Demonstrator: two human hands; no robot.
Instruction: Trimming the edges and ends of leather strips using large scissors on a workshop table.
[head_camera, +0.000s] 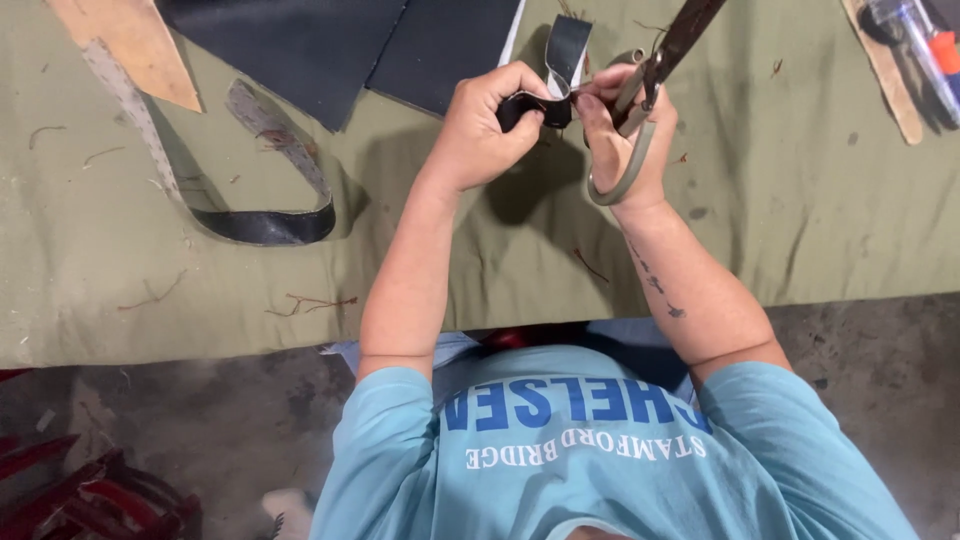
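Over a table covered in olive-green cloth (130, 300), my left hand (485, 125) is closed around a folded black leather strap (566, 48), whose free end curls up behind my fingers. My right hand (625, 145) pinches the same strap at its fold. Large scissors (650, 75) are in that hand too, fingers through the grey loop handles and the dark blades pointing up and to the right. The two hands touch at the strap.
Two black leather sheets (300, 50) lie at the table's far edge. A long looped strap with a perforated grey lining (270, 222) lies to the left beside a tan piece (135, 45). A tan strip and a pen-like tool (915, 45) lie far right. Red items (90, 495) sit on the floor.
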